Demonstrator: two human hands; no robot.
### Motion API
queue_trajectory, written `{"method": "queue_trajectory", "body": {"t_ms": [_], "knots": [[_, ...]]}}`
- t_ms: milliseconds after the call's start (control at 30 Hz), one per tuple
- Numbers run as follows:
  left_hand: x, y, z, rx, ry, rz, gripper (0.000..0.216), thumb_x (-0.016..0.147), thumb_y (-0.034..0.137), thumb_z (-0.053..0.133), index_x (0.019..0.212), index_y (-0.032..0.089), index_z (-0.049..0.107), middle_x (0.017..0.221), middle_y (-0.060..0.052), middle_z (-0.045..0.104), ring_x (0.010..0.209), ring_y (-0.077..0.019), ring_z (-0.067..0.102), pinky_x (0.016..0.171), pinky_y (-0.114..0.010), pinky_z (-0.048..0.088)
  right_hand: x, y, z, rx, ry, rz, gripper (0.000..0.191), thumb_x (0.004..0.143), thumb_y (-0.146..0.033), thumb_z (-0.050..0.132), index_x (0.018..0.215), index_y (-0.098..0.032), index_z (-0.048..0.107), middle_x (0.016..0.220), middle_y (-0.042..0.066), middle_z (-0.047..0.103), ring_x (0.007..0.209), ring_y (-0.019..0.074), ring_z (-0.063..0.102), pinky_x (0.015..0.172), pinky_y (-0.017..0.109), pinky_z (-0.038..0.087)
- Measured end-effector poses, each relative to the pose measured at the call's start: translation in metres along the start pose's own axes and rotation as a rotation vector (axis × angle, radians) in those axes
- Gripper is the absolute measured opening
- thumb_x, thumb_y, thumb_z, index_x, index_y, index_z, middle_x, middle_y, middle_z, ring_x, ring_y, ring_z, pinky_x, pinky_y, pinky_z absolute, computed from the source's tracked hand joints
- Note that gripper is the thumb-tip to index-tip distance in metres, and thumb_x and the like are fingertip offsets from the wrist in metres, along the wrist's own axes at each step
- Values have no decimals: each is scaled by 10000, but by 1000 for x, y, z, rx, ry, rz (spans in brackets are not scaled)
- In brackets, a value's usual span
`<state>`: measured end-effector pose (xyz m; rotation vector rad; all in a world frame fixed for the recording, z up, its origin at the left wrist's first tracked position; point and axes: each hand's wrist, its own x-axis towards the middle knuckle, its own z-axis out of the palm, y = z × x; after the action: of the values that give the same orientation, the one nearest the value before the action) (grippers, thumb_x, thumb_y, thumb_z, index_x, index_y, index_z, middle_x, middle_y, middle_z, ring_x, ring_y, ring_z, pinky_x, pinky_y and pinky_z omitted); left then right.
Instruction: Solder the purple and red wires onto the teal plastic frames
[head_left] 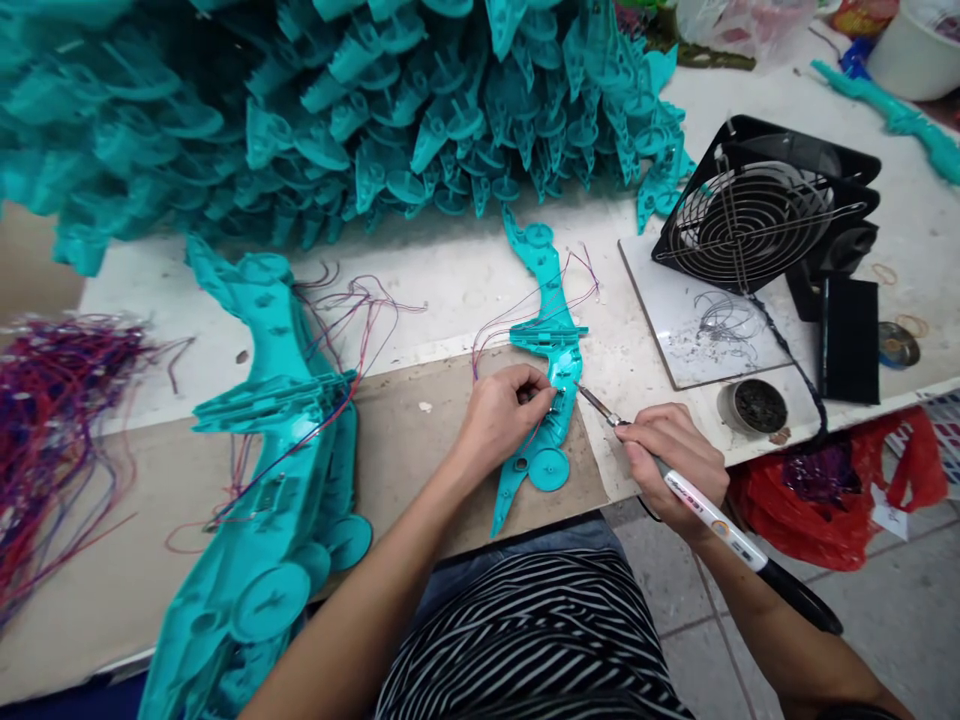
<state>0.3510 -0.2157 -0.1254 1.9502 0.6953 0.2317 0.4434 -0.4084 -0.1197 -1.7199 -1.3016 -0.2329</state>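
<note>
A teal plastic shell (pixel 553 300) lies on the table before me, with thin red and blue wires looping from it. My left hand (pixel 508 415) is over its lower half, thumb and forefinger pinched together at the shell; what they hold is hidden. In my right hand (pixel 675 465) is a soldering iron (pixel 709 512) with a white and black handle, gripped like a pen. Its metal tip points left and ends at the right edge of the shell, close to my left fingertips.
Many teal shells are heaped at the back, and a stack (pixel 277 500) of them stands at left beside bundled wires (pixel 67 430). To the right are a black fan (pixel 750 215), a white board (pixel 675 345), a round tin (pixel 754 405), a phone (pixel 850 340) and a red bag (pixel 810 510).
</note>
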Motion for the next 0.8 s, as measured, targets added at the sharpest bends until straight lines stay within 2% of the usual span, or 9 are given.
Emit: {"method": "queue_trajectory", "body": {"t_ms": [267,533,800], "knots": [[0,1,0,-27,-14,-12,104,770,214,607,710,149,660,634,7,626,587,-116,514,562,-231,384,-6,3,1,59,14,31,284,834,-38,591,1032,-212,696,739,12,656,748,176,594,702,362,496],[1,3,0,-9,-6,-16,88,750,180,599,705,147,667,631,7,635,577,-113,510,558,-231,383,-6,4,-4,33,41,51,240,847,-55,591,990,-205,713,726,20,664,734,184,605,691,361,511],[0,3,1,56,-30,10,91,752,142,582,689,168,642,636,8,639,588,-128,558,577,-239,424,-14,10,-7,34,144,104,228,884,-97,590,1036,-209,718,791,36,682,795,187,620,709,352,516]]}}
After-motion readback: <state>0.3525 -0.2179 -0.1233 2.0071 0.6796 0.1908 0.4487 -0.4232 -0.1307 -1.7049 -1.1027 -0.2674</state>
